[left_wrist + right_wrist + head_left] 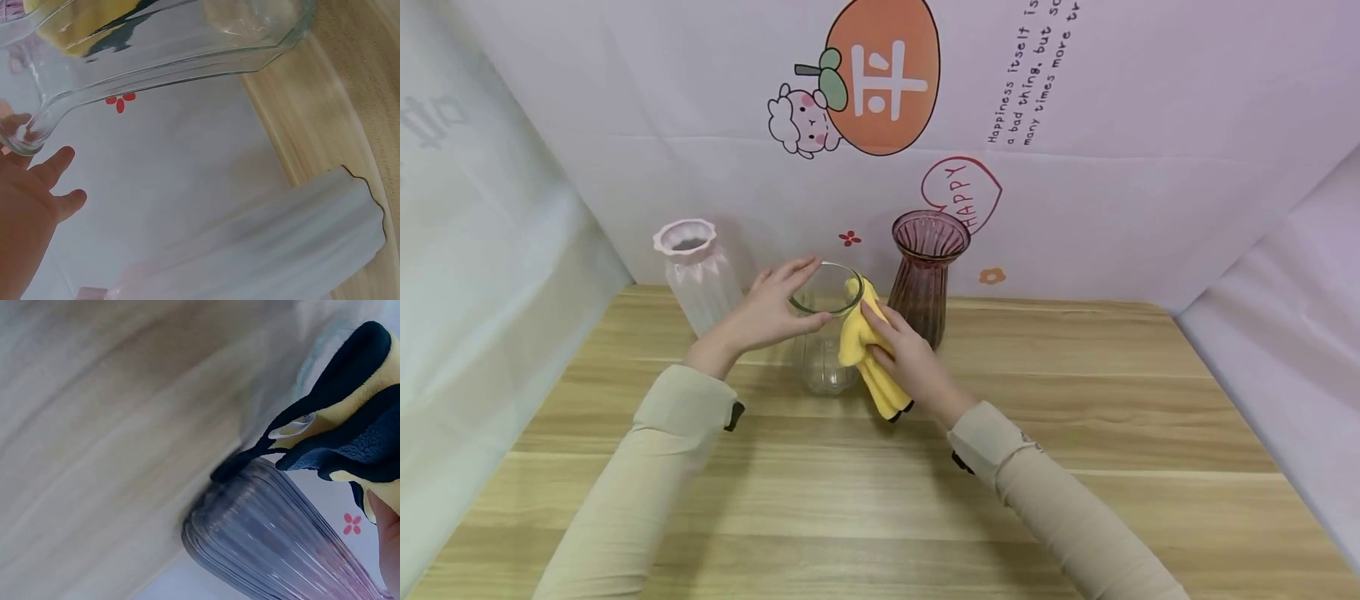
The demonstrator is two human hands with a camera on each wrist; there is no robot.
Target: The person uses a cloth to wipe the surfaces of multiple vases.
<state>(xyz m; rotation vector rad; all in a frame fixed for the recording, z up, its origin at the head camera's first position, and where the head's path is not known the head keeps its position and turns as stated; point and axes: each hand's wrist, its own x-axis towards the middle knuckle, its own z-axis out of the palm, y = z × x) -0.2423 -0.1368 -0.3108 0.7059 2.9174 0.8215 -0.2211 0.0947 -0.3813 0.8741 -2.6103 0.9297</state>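
A clear glass vase point(826, 367) stands upright on the table, between the two hands. My left hand point(762, 313) holds it by the rim, thumb on the near side and fingers on the far side; in the left wrist view two fingertips of that hand point(28, 206) stick out past the glass. A yellow cloth with a dark underside point(853, 337) is bunched in my right hand point(917, 362), which presses it to the right side of the vase near the rim. The right wrist view shows the folds of the cloth point(356, 447) and a small white tag.
To the left a white-pink ribbed vase point(700, 283) stands near the back edge. A purple ribbed glass vase point(921, 292) stands close behind the right hand. The wooden table point(850, 517) ends at a printed white backdrop point(700, 125), with white cloth at both sides.
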